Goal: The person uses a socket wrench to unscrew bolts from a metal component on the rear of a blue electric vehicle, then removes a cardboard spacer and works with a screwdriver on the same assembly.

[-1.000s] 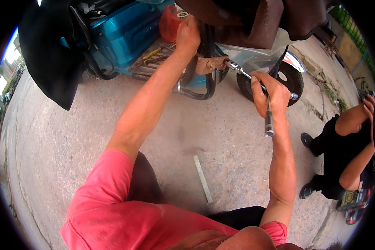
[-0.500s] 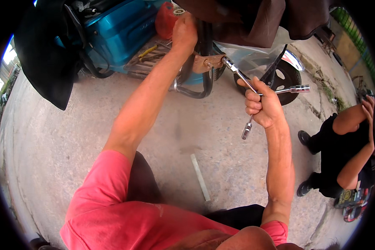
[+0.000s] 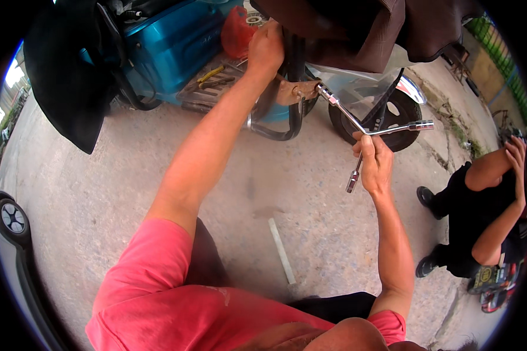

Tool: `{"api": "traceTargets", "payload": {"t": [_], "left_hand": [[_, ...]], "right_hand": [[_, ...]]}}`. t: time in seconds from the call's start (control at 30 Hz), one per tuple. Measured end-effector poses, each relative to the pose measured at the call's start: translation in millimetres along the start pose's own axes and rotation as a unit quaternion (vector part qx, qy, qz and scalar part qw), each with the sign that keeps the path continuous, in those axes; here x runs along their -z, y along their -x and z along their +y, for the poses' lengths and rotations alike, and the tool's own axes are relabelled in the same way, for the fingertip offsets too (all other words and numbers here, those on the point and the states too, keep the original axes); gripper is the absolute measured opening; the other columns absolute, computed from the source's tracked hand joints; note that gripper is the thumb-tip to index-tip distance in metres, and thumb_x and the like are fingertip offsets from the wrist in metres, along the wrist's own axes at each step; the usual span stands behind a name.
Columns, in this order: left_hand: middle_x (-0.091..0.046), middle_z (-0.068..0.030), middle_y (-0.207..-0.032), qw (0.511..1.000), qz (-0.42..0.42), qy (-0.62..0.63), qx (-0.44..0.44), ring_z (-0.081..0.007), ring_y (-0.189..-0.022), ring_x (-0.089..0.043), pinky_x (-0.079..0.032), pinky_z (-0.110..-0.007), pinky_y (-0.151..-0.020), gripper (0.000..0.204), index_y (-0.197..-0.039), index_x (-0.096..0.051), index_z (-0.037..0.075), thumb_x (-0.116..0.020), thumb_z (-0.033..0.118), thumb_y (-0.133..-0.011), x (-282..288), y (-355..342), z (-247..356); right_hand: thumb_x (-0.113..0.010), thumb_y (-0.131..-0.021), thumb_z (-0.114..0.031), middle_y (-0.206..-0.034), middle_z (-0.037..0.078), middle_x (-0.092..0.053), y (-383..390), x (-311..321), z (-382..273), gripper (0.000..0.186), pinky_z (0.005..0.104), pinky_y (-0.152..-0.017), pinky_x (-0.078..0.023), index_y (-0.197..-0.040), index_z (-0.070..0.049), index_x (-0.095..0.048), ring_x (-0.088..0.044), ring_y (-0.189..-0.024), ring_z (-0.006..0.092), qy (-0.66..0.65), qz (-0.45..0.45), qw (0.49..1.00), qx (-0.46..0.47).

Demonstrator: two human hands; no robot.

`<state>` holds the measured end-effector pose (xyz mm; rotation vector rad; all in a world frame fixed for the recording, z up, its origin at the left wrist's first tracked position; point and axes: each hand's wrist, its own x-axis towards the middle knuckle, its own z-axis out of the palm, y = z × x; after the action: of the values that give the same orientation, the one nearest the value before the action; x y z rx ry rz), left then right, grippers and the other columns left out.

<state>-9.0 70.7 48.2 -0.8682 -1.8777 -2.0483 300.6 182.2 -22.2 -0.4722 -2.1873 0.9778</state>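
A chrome three-way socket wrench point(image 3: 351, 119) has one end set against a rusty brown bracket point(image 3: 295, 92) low on a blue three-wheeled or scooter-like vehicle point(image 3: 170, 50). My right hand point(image 3: 376, 161) pinches this wrench just below its hub, thumb along the shaft. The two other socket ends point right and down. Up at the vehicle, my left hand point(image 3: 266, 50) is closed beside a black frame bar point(image 3: 293, 58); its fingers are turned away, so what they grip is hidden. Yellow-handled pliers point(image 3: 211, 73) lie on the slatted footboard near my left forearm.
A red plastic bag point(image 3: 235, 35) sits beyond my left hand. Brown covering point(image 3: 351, 29) hangs over the top, with a black wheel point(image 3: 392, 117) behind the wrench. A pale strip point(image 3: 282, 251) lies on the concrete. Another person point(image 3: 486, 216) crouches at right; a car point(image 3: 12, 228) shows at left.
My right hand has loosened from a full grip round the wrench's hub to a pinch lower down. The wrench stays at the bracket. A car has come into view at the left edge.
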Motion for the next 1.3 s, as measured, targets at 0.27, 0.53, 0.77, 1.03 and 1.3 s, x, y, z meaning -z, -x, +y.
{"api": "traceTargets", "payload": {"t": [0.27,0.53,0.77,1.03,1.3], "left_hand": [[-0.067,-0.0222,-0.095,0.998,0.016,-0.008,-0.054,-0.0372,-0.095,-0.060,-0.047,-0.045,-0.083,0.048,-0.100,-0.065,-0.001,-0.039,0.039,-0.104,-1,6,-1],[-0.067,-0.0311,-0.100,0.997,0.031,-0.028,-0.058,-0.0514,-0.102,-0.061,-0.046,-0.053,-0.089,0.055,-0.096,-0.066,-0.002,-0.037,0.044,-0.105,1,5,2],[-0.068,-0.0302,-0.098,0.998,0.030,-0.025,-0.042,-0.0511,-0.100,-0.062,-0.046,-0.054,-0.088,0.057,-0.095,-0.066,-0.002,-0.035,0.045,-0.105,-4,0,-1],[-0.068,-0.0304,-0.099,0.997,0.029,-0.030,-0.059,-0.0519,-0.103,-0.061,-0.046,-0.054,-0.089,0.057,-0.097,-0.066,-0.002,-0.035,0.045,-0.105,2,4,5],[-0.068,-0.0316,-0.100,0.998,0.030,-0.031,-0.044,-0.0519,-0.105,-0.062,-0.046,-0.054,-0.090,0.059,-0.100,-0.067,-0.003,-0.034,0.046,-0.105,2,3,-4]], "right_hand": [[-0.075,-0.079,-0.003,-0.123,0.006,-0.067,42,53,-26,0.043,0.0447,-0.103,-0.046,-0.120,-0.013,-0.067,-0.062,-0.119,0.0264,0.366,0.038,0.875,0.313],[-0.083,-0.075,-0.023,-0.130,0.003,-0.063,-20,33,-34,0.068,0.0481,-0.119,-0.031,-0.138,-0.018,-0.058,-0.053,-0.134,0.0245,0.483,-0.058,0.775,0.404],[-0.065,-0.093,-0.057,-0.096,0.010,-0.071,-18,11,-43,0.065,0.0433,-0.102,-0.043,-0.129,-0.003,-0.065,-0.067,-0.101,0.0239,0.248,-0.021,0.926,0.282],[-0.036,-0.104,-0.059,-0.095,0.011,-0.075,-22,-1,-45,0.073,0.0363,-0.090,-0.046,-0.133,0.002,-0.063,-0.066,-0.092,0.0189,-0.122,-0.057,0.985,-0.109],[-0.040,-0.105,-0.054,-0.090,0.012,-0.074,-29,3,-47,0.067,0.0288,-0.067,-0.043,-0.133,0.003,-0.063,-0.059,-0.071,0.0141,-0.164,-0.120,0.975,-0.091]]}}
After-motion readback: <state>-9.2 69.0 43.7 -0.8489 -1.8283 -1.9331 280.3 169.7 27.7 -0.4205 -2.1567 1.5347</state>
